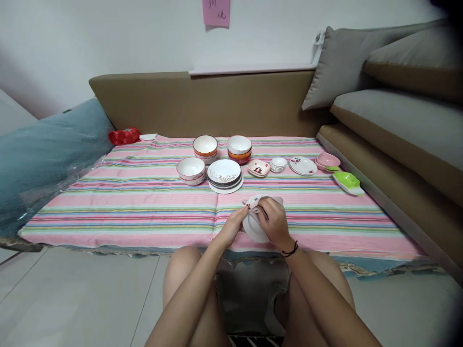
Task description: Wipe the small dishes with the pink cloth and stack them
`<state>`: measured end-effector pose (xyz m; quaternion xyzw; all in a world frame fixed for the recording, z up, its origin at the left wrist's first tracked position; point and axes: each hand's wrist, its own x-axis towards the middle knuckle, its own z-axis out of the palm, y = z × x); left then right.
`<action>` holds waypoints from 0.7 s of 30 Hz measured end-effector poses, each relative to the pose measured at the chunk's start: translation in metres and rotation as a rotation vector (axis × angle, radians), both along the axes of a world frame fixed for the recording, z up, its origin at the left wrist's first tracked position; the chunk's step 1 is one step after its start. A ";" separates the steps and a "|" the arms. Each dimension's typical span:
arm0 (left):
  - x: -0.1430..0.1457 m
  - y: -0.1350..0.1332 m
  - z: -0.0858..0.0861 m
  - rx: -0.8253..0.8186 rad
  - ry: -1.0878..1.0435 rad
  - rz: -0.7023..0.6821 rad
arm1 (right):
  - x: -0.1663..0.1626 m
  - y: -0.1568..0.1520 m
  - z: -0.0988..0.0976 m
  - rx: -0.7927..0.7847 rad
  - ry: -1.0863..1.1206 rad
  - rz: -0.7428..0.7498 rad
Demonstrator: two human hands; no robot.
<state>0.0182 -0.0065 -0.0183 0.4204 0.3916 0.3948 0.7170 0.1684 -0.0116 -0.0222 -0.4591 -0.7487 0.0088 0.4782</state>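
Above the front edge of the striped cloth, a white plate (255, 229) with a small flower pattern is held up at a tilt. My left hand (235, 222) grips its left rim, thumb on the face. My right hand (274, 219) is closed on a pale pinkish-grey cloth (255, 209) pressed against the plate, and part of the cloth shows beyond the fingers. Behind the hands stand a stack of dark-rimmed plates (224, 171), square dishes (258, 167), small white dishes (278, 164) and flowered plates (303, 166).
Stacked bowls (205, 144), more bowls (239, 144) and red-rimmed bowls (191, 168) stand at the back left. Pink bowls (328, 160) and a green dish (347, 181) are on the right. A red bundle (124, 136) lies far left. Cushions (398, 115) pile up at right.
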 end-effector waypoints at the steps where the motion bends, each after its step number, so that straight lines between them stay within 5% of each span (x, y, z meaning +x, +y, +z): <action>1: 0.000 0.000 0.001 0.001 -0.002 -0.008 | 0.001 0.000 0.000 0.002 -0.001 -0.035; 10: -0.003 -0.003 0.007 0.024 -0.071 -0.048 | 0.009 0.007 -0.004 -0.060 0.095 -0.167; 21: -0.002 -0.002 0.007 -0.043 -0.066 -0.019 | 0.000 0.005 0.007 -0.112 0.100 0.229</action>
